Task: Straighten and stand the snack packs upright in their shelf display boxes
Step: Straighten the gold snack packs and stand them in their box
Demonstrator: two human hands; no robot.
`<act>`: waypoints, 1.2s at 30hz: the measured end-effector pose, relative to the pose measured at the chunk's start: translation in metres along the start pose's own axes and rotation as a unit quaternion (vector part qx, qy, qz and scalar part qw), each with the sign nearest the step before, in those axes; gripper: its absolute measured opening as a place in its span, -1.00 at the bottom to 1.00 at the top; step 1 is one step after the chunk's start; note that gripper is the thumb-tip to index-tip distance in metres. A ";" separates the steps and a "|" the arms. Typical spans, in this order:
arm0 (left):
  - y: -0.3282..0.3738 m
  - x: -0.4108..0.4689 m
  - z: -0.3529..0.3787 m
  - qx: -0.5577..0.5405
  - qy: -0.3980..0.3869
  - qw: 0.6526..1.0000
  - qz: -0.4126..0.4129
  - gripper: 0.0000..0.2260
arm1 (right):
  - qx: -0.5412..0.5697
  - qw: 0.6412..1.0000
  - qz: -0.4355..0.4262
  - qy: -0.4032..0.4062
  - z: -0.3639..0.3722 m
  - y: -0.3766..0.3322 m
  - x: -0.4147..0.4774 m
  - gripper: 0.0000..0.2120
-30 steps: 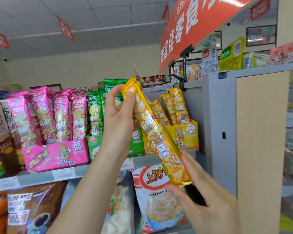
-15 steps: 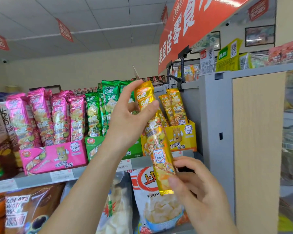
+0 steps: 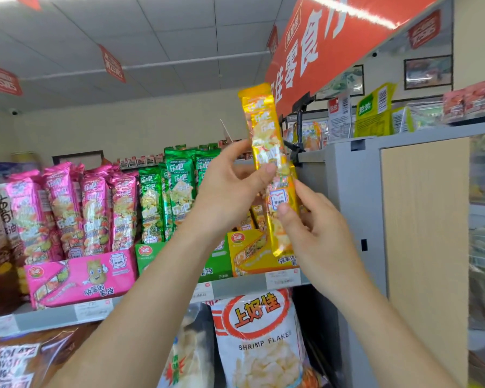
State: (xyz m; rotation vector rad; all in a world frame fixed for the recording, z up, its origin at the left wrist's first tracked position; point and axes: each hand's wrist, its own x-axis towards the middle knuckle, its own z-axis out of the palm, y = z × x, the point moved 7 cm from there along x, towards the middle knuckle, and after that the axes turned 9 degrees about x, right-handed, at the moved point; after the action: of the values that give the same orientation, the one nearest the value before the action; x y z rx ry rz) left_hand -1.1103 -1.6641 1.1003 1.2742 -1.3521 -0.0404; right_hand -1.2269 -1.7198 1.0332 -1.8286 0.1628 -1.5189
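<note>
**Yellow pack held in both hands above its box**

A yellow snack pack (image 3: 264, 127) stood almost upright in the air, directly above the yellow display box (image 3: 249, 254), its top leaning slightly left. Its lower end hung in front of that box's right part; whether it touched the box could not be told.

The left hand (image 3: 227, 191), up and to the left of the yellow display box, pinched the pack about midway, with the thumb pressed on the printed front and the fingers curled behind it. The right hand (image 3: 317, 233), just right of the box, gripped the pack lower down, its thumb on the front and a finger along the right edge.

A few more yellow packs (image 3: 247, 221) showed inside the box, mostly hidden by the hands. Immediately left of the yellow display box sat a green display box (image 3: 151, 257) with green packs (image 3: 177, 191) standing in it, and further left a pink display box (image 3: 81, 275) filled with pink packs (image 3: 65, 211). The shelf edge (image 3: 53, 317) ran under the box, and below it stood a shrimp flakes bag (image 3: 259, 340). A red banner (image 3: 319, 43) hung high above.
</note>
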 end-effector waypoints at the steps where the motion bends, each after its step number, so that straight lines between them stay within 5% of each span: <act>1: 0.002 0.004 -0.003 0.005 0.030 0.999 0.016 -0.62 | -0.063 0.998 -0.012 0.018 -0.001 -0.001 0.005 -0.53; 7: 0.000 0.028 -0.001 0.249 0.126 0.957 0.083 -0.60 | -0.224 0.972 -0.063 -0.010 0.017 0.005 0.028 -0.26; 11: -0.034 0.042 0.010 0.295 0.054 0.954 -0.001 -0.75 | -0.271 0.961 -0.047 -0.029 0.021 0.019 0.037 -0.27; 15: -0.063 0.048 0.018 0.299 -0.029 0.949 -0.092 -0.85 | -0.328 0.943 0.001 -0.058 0.021 0.031 0.042 -0.50; 18: -0.071 0.048 0.025 0.452 -0.077 0.882 -0.108 -0.80 | -0.398 0.912 0.045 -0.085 0.025 0.038 0.041 -0.73; 21: -0.070 0.046 0.032 0.563 -0.100 0.813 -0.111 -0.76 | -0.420 0.900 0.055 -0.101 0.028 0.044 0.038 -0.73; 24: -0.075 0.052 0.036 0.581 -0.131 0.793 -0.130 -0.91 | -0.435 0.890 0.028 -0.134 0.033 0.048 0.033 -0.69; 27: -0.083 0.058 0.037 0.596 -0.140 0.775 -0.160 -0.72 | -0.453 0.878 0.006 -0.153 0.034 0.050 0.027 -0.65; 31: -0.088 0.062 0.041 0.601 -0.131 0.770 -0.172 -0.63 | -0.463 0.872 -0.012 -0.159 0.034 0.050 0.017 -0.59; 36: -0.100 0.066 0.032 0.553 -0.054 0.805 -0.206 -0.60 | -0.474 0.870 -0.030 -0.134 0.032 0.048 -0.002 -0.60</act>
State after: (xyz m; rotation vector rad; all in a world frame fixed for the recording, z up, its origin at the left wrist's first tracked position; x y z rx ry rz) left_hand -1.0500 -1.7676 1.0684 2.5752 -1.1493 0.4485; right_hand -1.1820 -1.7392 1.0021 -2.7991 0.8452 -1.2779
